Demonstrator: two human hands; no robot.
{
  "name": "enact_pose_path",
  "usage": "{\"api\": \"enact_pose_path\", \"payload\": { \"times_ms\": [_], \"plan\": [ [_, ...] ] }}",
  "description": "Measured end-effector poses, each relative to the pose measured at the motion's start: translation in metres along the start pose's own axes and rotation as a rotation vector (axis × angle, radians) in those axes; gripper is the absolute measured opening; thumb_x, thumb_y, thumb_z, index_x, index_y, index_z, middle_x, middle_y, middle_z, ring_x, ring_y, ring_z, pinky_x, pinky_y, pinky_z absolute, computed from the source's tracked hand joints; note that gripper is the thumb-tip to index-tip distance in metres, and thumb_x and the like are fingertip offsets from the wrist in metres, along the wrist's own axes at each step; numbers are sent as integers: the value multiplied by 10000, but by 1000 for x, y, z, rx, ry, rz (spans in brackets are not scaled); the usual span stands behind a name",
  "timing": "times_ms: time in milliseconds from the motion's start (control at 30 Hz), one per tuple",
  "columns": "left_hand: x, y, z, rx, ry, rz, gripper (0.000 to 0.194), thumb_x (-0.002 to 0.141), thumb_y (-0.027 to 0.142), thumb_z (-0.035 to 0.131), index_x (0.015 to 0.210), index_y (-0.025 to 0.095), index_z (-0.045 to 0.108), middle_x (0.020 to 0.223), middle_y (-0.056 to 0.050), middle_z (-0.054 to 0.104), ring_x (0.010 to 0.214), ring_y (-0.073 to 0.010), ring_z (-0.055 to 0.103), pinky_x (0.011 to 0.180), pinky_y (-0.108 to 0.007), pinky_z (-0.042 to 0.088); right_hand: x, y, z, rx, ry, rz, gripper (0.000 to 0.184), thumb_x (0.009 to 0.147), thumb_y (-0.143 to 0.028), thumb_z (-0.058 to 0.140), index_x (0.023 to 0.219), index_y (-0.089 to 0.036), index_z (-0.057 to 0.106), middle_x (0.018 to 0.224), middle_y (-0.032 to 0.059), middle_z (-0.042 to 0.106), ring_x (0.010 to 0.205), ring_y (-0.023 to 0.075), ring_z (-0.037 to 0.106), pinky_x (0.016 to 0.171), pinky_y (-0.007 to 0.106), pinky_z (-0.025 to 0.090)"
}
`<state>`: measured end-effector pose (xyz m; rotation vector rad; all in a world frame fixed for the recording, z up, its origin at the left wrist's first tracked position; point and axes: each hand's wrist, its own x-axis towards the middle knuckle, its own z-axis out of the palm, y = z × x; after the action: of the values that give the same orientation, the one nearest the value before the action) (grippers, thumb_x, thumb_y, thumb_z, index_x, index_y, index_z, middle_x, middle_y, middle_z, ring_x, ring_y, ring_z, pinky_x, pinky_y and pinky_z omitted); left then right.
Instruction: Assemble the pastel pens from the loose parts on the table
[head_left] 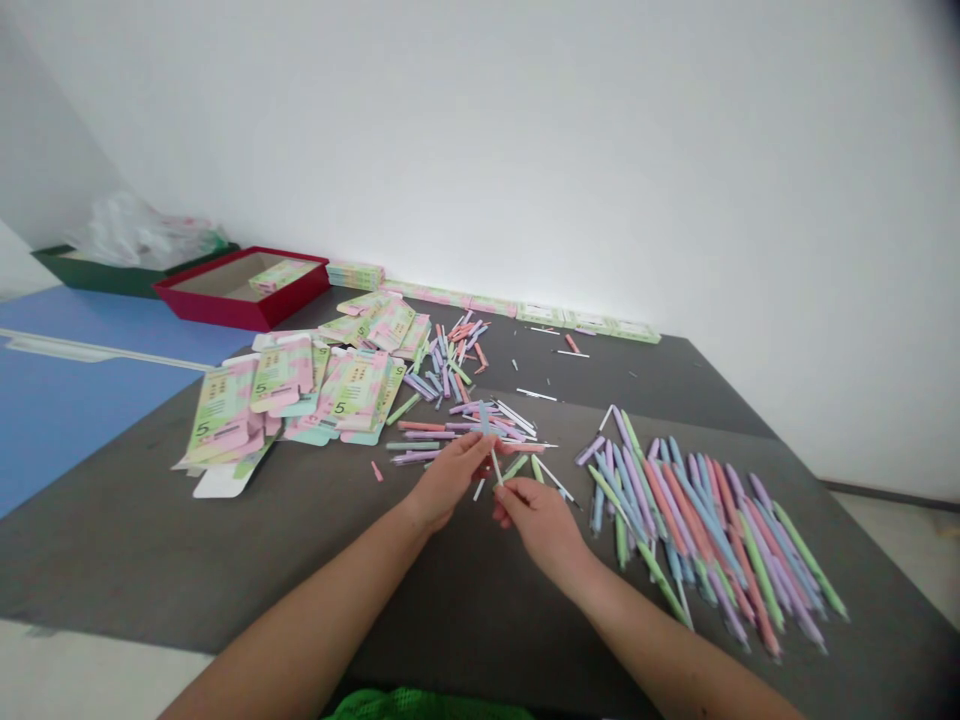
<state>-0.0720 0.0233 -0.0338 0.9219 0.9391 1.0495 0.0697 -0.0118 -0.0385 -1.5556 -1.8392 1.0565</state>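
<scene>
My left hand (pixel 450 478) is closed around a light blue pen barrel (pixel 484 416), whose end sticks up past the fingertips. Between the hands runs a thin white pen refill (pixel 496 466), its lower end pinched by the fingers of my right hand (pixel 541 522). How far the refill sits inside the barrel is hidden by my fingers. Just beyond my hands is a loose pile of pastel pen barrels (pixel 420 434) and white refills (pixel 516 418). Many pastel pens (pixel 697 510) lie side by side to the right of my right hand.
Flattened pink and green cartons (pixel 360 390) are heaped on the left. More short pen parts (pixel 450 362) lie behind. Packed boxes (pixel 427 295) line the wall. A red tray (pixel 217 310) and a dark green tray (pixel 105 275) with a plastic bag (pixel 142 232) stand at the far left.
</scene>
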Motion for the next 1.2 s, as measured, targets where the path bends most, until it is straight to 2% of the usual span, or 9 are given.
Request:
{"api": "enact_pose_path", "payload": {
  "times_ms": [200, 333, 467, 600, 667, 767, 967, 1067, 1200],
  "plan": [
    [1, 0, -6, 2, -30, -128, 269, 731, 393, 631, 788, 130, 631, 697, -27, 649, 598, -85, 553, 569, -185, 404, -8, -5, -9, -282, 29, -158, 286, 874, -316, 439, 674, -207, 613, 648, -12, 649, 626, 137, 586, 573, 235, 356],
    [3, -2, -6, -94, 9, -140, 232, 737, 345, 642, 770, 116, 634, 670, -24, 641, 557, -62, 541, 528, -154, 409, -12, -9, -15, -281, 0, -230, 235, 870, -332, 463, 769, -220, 643, 711, -8, 676, 671, 147, 611, 599, 238, 384],
    [8, 11, -16, -315, 178, -13, 129, 781, 233, 602, 777, 108, 635, 658, -12, 630, 544, -45, 549, 523, -126, 446, -4, -8, -31, -204, 76, -247, 199, 846, -355, 505, 915, -245, 655, 857, 4, 698, 788, 165, 632, 689, 253, 432],
    [11, 30, -32, -462, 356, 144, 117, 814, 174, 552, 758, 102, 626, 623, -5, 614, 511, -35, 545, 502, -108, 466, 27, -7, -55, -334, 229, -254, 214, 855, -318, 474, 892, -256, 675, 892, 9, 696, 830, 186, 620, 700, 269, 420],
    [12, 37, -39, -514, 401, 199, 121, 819, 161, 542, 751, 101, 622, 603, 4, 602, 492, -31, 538, 485, -103, 466, 47, -7, -62, -439, 249, -235, 203, 842, -300, 482, 860, -250, 678, 860, 9, 696, 802, 189, 615, 666, 265, 404],
    [13, 41, -45, -563, 451, 252, 124, 823, 155, 535, 751, 101, 619, 600, 8, 600, 486, -28, 541, 467, -96, 462, 73, -8, -62, -546, 209, -241, 181, 822, -261, 500, 850, -243, 677, 830, 8, 693, 765, 180, 605, 625, 252, 375],
    [16, 39, -47, -591, 468, 254, 115, 806, 177, 565, 737, 101, 619, 591, 7, 601, 475, -28, 540, 469, -96, 465, 90, -12, -49, -562, 168, -251, 175, 793, -244, 520, 867, -244, 679, 834, 3, 690, 743, 160, 592, 597, 234, 348],
    [14, 38, -43, -596, 455, 245, 110, 798, 181, 578, 737, 101, 623, 583, 9, 598, 472, -29, 537, 465, -96, 463, 86, -11, -57, -566, 190, -215, 185, 800, -259, 501, 849, -241, 678, 795, 1, 685, 716, 158, 589, 586, 234, 340],
    [10, 39, -36, -582, 410, 215, 113, 796, 193, 584, 738, 106, 627, 596, 3, 609, 478, -32, 542, 463, -100, 468, 70, -10, -73, -603, 189, -83, 180, 791, -284, 498, 783, -240, 672, 708, -7, 670, 645, 155, 578, 544, 234, 315]
  ]
}}
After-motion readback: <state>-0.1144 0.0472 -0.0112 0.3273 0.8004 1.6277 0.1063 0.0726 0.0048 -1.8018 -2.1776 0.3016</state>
